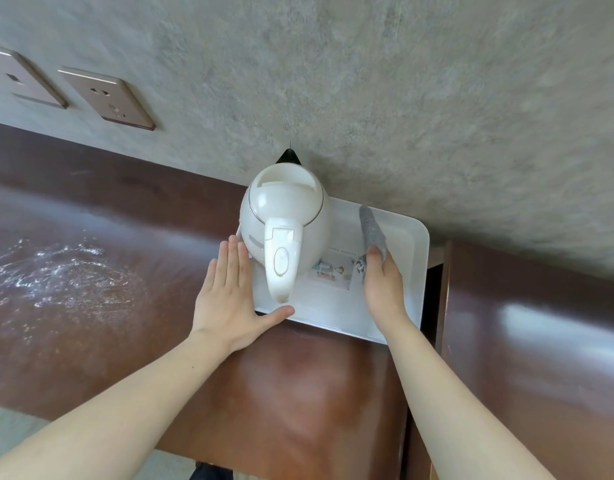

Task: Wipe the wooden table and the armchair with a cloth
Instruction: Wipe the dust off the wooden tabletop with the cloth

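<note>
Two bare forearms reach forward over the wooden table (pixel 91 258), one on each side of a white tray (pixel 414 271). The left hand (pixel 229 299) lies flat with its fingers straight and together, palm down at the tray's left edge, and its thumb is spread along the tray's near rim; it holds nothing. The right hand (pixel 381 285) rests inside the tray toward its right side, fingers curled round a grey cloth (pixel 371 226), whose rolled end sticks out past the fingertips toward the wall (pixel 402 81).

Between the hands, a white kettle (pixel 285 216) stands on the tray with its handle pointing at the person and its dark spout close to the wall. A small printed card (pixel 330 270) lies in the tray beside the kettle, partly hidden by it.

To the left, the table's dark reddish-brown top is glossy and bears a patch of whitish, foamy streaks (pixel 56 271). Further off, two metallic socket plates (pixel 106 98) sit on the grey textured wall.
</note>
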`<state>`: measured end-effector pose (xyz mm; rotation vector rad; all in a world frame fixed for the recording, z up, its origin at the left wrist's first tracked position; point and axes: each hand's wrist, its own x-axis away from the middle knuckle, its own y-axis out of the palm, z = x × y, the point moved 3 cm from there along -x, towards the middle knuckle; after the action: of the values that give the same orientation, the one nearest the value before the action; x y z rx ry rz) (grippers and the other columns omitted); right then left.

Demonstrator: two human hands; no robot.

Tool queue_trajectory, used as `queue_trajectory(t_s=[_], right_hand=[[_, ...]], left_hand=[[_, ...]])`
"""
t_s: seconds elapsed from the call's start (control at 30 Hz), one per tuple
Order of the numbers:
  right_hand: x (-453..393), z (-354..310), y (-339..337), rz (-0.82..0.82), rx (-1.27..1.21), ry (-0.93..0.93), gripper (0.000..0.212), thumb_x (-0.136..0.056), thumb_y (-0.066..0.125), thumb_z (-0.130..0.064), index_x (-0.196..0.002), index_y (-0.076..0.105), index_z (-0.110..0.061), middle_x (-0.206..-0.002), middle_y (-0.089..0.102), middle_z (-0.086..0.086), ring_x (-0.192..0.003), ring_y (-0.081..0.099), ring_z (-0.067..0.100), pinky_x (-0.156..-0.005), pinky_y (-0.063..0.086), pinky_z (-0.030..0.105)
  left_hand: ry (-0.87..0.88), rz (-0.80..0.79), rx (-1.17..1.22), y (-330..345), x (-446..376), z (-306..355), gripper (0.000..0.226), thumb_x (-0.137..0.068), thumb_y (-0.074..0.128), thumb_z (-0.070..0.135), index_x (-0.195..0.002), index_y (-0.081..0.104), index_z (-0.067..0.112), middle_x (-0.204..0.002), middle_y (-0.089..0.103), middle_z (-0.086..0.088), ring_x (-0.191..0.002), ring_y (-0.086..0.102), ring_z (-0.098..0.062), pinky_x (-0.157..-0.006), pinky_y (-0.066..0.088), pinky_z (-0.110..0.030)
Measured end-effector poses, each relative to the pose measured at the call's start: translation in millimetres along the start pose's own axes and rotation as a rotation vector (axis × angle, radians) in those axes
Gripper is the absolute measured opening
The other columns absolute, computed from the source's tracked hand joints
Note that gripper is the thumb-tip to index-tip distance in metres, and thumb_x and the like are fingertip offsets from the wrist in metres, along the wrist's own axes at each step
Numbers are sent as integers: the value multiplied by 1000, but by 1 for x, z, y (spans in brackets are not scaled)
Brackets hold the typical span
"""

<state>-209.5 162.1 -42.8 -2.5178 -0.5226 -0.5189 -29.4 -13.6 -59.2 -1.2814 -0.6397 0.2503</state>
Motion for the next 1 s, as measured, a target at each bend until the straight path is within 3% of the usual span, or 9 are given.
queue_trajectory(t_s=[0.2,0.3,0.4,0.43,0.5,0.57,0.63,0.73,1.0], right_hand=[[25,-32,3,-11,-458,141,46,-98,38,-38,-116,65,-6,-118,69,11,-115,59,23,-91,49,32],[42,-73,7,-30,-602,52,40,-85,43,-45,-95,71,-17,-98,77,-5,-108,66,13,-86,49,28],[66,-125,14,-33,-664,-132,49,-85,43,-46,-101,56,-1,-121,61,12,-118,54,30,-96,48,45],[76,-142,16,-49,-686,-192,48,-87,43,-45,-104,57,-3,-123,60,13,-117,54,33,-95,47,48],[96,-171,26,-134,-789,-265,38,-93,43,-41,-94,76,-22,-104,76,1,-103,67,20,-90,48,35],[115,-192,41,-234,-920,-274,36,-95,44,-38,-93,79,-29,-105,75,-8,-110,66,13,-98,47,33],[133,-205,62,-304,-1018,-218,34,-97,45,-36,-109,73,-22,-121,71,1,-125,59,22,-110,42,39],[155,-211,101,-381,-1098,-63,42,-103,43,-40,-127,65,-15,-130,68,5,-128,58,21,-113,39,38],[196,-166,242,-385,-1189,221,58,-99,36,-61,-124,70,-21,-130,67,7,-124,61,26,-110,40,43]], left_hand=[[7,0,-61,-26,14,-10,116,-77,7,91,-158,-11,9,-167,-11,-7,-154,-11,-24,-126,7,-41],[19,-4,-127,-53,24,-24,105,-82,6,83,-161,4,13,-169,0,-4,-155,-1,-27,-124,10,-42],[-31,16,-140,-84,37,-41,102,-84,5,81,-160,13,14,-168,9,-4,-154,9,-26,-123,14,-41],[-50,25,-126,-92,42,-48,100,-84,6,80,-160,15,15,-168,12,-3,-153,12,-25,-123,15,-41],[-77,34,-103,-106,55,-64,94,-88,12,78,-159,18,17,-167,16,0,-152,16,-26,-122,18,-41],[-99,46,-89,-116,68,-84,87,-92,20,75,-158,20,19,-167,18,3,-152,18,-25,-121,19,-40],[-135,59,-78,-126,80,-108,84,-93,23,74,-158,22,20,-166,20,3,-152,19,-23,-120,19,-40],[-188,79,-53,-136,96,-151,83,-93,26,72,-157,24,20,-165,24,3,-151,22,-22,-119,22,-39],[-220,51,-16,-128,120,-325,94,-86,11,79,-157,28,20,-164,25,3,-151,24,-20,-118,26,-38]])
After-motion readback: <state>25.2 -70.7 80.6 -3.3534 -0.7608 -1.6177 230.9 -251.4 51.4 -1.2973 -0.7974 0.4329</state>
